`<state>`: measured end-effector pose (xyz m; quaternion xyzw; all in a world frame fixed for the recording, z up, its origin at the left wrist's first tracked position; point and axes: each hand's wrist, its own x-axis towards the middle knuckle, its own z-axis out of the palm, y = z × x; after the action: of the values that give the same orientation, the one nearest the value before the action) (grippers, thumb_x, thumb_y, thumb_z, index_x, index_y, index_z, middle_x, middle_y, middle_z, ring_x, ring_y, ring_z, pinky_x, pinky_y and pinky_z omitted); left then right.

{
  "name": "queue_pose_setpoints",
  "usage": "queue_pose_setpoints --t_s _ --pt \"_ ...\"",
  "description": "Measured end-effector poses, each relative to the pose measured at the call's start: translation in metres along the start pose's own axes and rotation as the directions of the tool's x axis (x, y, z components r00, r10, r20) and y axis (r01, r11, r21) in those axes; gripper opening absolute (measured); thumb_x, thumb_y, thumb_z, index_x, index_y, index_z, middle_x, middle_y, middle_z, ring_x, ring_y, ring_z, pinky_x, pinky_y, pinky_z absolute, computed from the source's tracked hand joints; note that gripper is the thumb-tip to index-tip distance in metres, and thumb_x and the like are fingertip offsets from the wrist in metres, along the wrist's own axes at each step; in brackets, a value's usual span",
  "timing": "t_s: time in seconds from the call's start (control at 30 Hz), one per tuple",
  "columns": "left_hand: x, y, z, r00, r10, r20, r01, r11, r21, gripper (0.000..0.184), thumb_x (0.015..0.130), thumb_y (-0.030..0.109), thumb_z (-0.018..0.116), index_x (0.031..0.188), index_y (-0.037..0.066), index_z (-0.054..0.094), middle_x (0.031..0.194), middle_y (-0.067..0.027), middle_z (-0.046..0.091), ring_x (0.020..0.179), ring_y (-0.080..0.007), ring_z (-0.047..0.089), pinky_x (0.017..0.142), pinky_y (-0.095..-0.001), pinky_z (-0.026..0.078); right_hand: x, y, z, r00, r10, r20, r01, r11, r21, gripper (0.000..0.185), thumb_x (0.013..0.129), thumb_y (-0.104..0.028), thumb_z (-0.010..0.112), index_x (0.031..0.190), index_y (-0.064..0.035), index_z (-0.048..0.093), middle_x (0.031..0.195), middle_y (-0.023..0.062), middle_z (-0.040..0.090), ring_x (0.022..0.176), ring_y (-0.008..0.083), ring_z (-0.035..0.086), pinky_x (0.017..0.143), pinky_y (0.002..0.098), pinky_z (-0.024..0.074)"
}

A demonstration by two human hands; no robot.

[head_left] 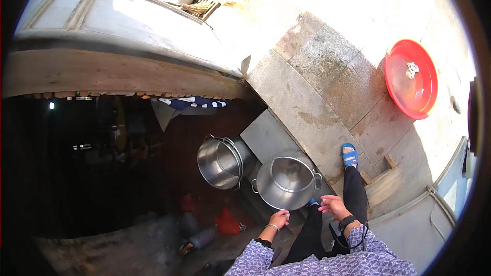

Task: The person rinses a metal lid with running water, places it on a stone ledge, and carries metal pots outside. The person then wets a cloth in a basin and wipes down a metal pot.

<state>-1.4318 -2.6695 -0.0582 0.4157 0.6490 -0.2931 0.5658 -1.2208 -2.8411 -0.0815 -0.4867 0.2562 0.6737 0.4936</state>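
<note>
A large steel pot with two side handles stands on the dark ground in front of me. Just below its near rim is my left hand, its fingers curled together with nothing visible in them. Near the pot's right handle, my right hand has its fingers apart and holds nothing. Neither hand plainly touches the pot. A second steel pot stands to the left, with its handles raised at the rim.
A red basin with water and a small pale item sits on sunlit paving at the right. A wooden stool is beside my foot. A red bag lies at lower left. A raised stone threshold crosses the middle.
</note>
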Motion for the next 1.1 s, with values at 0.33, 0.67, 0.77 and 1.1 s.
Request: queue_pose_setpoints --t_s 0.33,0.67,0.77,1.1 --pt "0.004 0.002 0.017 0.996 -0.089 0.004 0.086 0.966 0.245 0.025 0.085 0.019 0.058 0.105 0.005 0.060 0.080 -0.0038 0.061 0.061 -0.0134 0.058 0.058 -0.0273 0.048 0.016 -0.005 -0.008 0.999 -0.023 0.029 0.024 0.999 -0.031 0.022 0.083 -0.007 0.053 0.103 0.0017 0.057 0.080 0.0066 0.062 0.063 0.0169 0.064 0.053 0.0240 0.0490" --pt "0.017 0.082 0.048 0.991 -0.121 0.049 0.106 0.963 0.248 0.028 0.085 0.018 0.055 0.111 0.010 0.057 0.086 -0.0017 0.060 0.063 -0.0117 0.057 0.055 -0.0245 0.043 0.027 -0.031 -0.020 0.999 -0.032 0.004 0.032 0.995 0.096 0.021 0.085 -0.012 0.055 0.102 -0.0001 0.058 0.074 0.0061 0.060 0.060 0.0182 0.064 0.049 0.0244 0.0470" --pt "0.016 0.096 0.052 0.993 -0.114 0.028 0.100 0.950 0.297 0.027 0.084 0.018 0.055 0.110 0.009 0.057 0.082 -0.0017 0.060 0.060 -0.0122 0.057 0.053 -0.0243 0.044 0.028 -0.040 -0.026 0.999 -0.034 0.001 0.033 0.989 0.147 0.022 0.085 -0.013 0.055 0.102 0.0003 0.058 0.074 0.0066 0.060 0.060 0.0183 0.063 0.049 0.0245 0.0471" --pt "0.037 0.135 0.077 0.991 -0.128 0.026 0.110 0.928 0.356 0.030 0.085 0.025 0.056 0.111 0.010 0.058 0.079 -0.0018 0.060 0.060 -0.0118 0.058 0.052 -0.0246 0.043 0.029 -0.062 -0.039 0.999 -0.036 -0.004 0.036 0.975 0.220 0.025 0.085 -0.013 0.054 0.105 0.0019 0.057 0.073 0.0070 0.060 0.060 0.0184 0.063 0.050 0.0244 0.0476"
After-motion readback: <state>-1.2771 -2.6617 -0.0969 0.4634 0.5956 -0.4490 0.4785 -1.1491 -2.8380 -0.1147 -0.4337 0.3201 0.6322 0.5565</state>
